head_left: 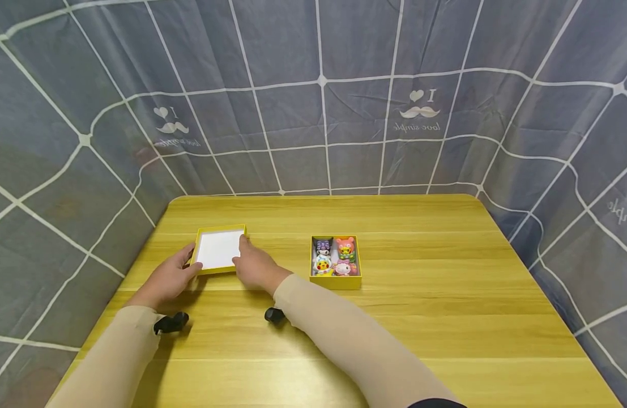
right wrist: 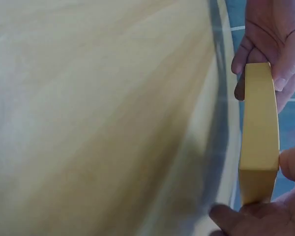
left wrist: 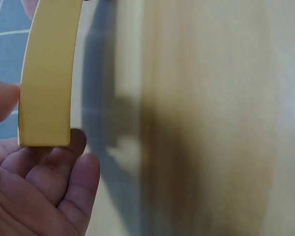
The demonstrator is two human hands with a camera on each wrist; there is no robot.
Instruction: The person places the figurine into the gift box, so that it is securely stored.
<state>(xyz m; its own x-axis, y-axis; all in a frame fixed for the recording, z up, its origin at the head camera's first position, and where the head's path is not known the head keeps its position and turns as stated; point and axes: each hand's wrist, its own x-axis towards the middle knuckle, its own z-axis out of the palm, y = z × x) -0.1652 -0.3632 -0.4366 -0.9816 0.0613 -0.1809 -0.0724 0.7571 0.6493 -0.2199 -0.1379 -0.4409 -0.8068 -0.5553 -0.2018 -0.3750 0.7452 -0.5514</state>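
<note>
Both hands hold a shallow yellow box lid (head_left: 218,249) with a white inside, its hollow facing up, at the left of the table. My left hand (head_left: 166,279) grips the near left corner, thumb on the rim and fingers beneath, as the left wrist view shows along the lid's yellow side (left wrist: 49,73). On the opposite side my right hand (head_left: 257,265) pinches the right edge. Seen from the right wrist, the lid (right wrist: 260,118) stays raised off the tabletop. To the right sits a yellow box (head_left: 336,283) with several small cartoon figurines (head_left: 345,249) inside.
The wood-grain table (head_left: 425,317) extends to both sides and toward me. A grey curtain (head_left: 272,113) with white grid lines hangs behind the table and at its sides. Black wrist devices (head_left: 171,323) sit below my sleeves.
</note>
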